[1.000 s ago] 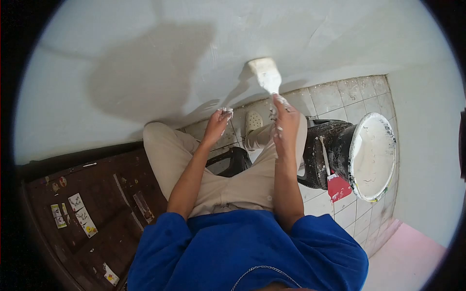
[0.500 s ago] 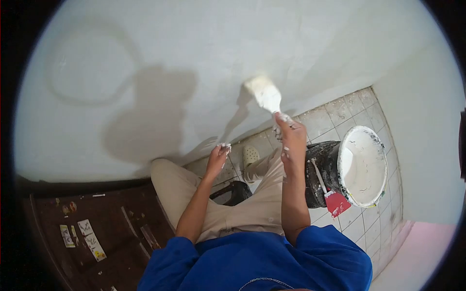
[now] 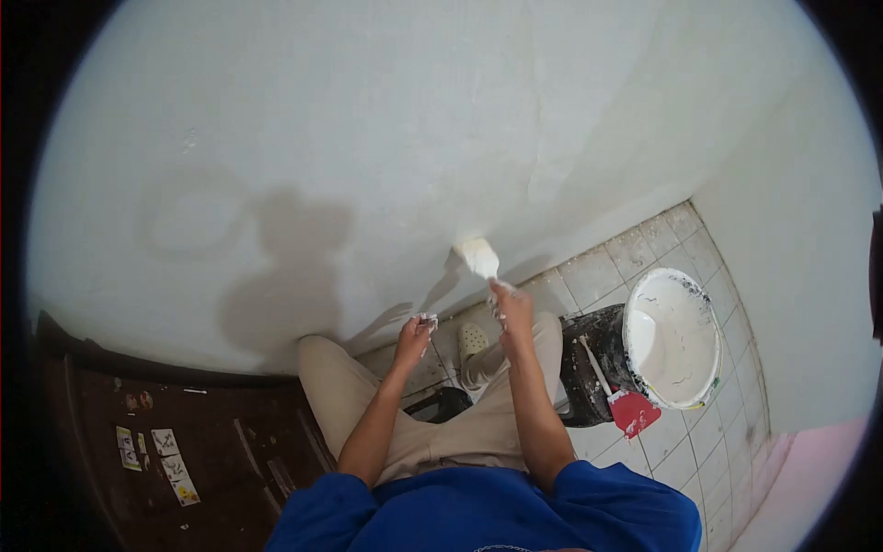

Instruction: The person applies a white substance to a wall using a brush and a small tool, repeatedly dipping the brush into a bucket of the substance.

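My right hand [image 3: 515, 317], smeared with white paint, is closed around the handle of a wide paintbrush [image 3: 480, 258]. The brush's pale bristles meet the lower part of the white wall [image 3: 386, 147]. My left hand [image 3: 414, 342] hovers over my knees with its fingers curled in and white paint on the fingertips; whether anything is inside it is hidden. To the right of my right arm, a black bucket [image 3: 589, 345] with a white paint-covered rim holds white paint [image 3: 676, 345]. A red scraper [image 3: 633, 414] with a pale handle rests against the bucket's side.
Pale floor tiles [image 3: 598, 276] run along the wall's foot to the corner. On the left stands a dark brown wooden surface [image 3: 212, 405] with stickers. A dark object [image 3: 441, 405] sits between my legs, near my clog [image 3: 473, 339]. A pink area [image 3: 819, 469] lies at lower right.
The view has tilted upward, so most things sit lower in the picture. My right hand has moved down and left with the paintbrush, whose bristles are now lower on the wall.
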{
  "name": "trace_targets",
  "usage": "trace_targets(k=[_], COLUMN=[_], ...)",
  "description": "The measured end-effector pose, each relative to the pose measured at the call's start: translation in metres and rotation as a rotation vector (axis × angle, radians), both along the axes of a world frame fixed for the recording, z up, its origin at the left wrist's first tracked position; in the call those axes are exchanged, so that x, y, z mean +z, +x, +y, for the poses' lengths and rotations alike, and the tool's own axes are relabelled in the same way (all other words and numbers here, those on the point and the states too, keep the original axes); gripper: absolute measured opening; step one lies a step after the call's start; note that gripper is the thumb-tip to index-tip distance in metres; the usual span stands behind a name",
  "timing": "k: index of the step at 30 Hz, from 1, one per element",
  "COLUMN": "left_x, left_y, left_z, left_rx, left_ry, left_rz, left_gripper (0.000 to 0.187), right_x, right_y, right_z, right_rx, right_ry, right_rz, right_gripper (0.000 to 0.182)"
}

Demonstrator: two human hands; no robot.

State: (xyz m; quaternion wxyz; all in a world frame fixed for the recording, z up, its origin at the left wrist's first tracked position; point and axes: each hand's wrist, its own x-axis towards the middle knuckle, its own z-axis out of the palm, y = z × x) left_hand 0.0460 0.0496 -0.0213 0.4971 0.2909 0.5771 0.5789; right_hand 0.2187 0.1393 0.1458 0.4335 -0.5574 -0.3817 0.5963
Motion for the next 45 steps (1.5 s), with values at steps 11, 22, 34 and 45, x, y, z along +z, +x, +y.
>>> trace_targets(k=[11,22,34,45], left_x=[0.035,0.041,0.205,0.24], left_y=[-0.005,0.012,0.155,0.259], left_z=[-0.01,-0.009,0.049,0.027], left_rx=[-0.058,-0.155,-0.652,-1.065], left_ry=[-0.045,0.01,0.272,0.593], left_rz=[0.095,0.083,0.333,0.729], left_gripper=[0.022,0.025,0.033,0.047], right_x=[0.11,0.157,0.142,0.079], right_y=[-0.039,0.187,0.353,0.364], right_z=[-0.006,-0.059,-0.053,0.008], right_rx=[0.102,-0.182,0.31,0.74], right_ry=[0.336,0.318,-0.015,-0.11], right_rz=[0.087,-0.487,-1.433,-1.506], right_gripper=[0.025,0.031,0.037,0.032])
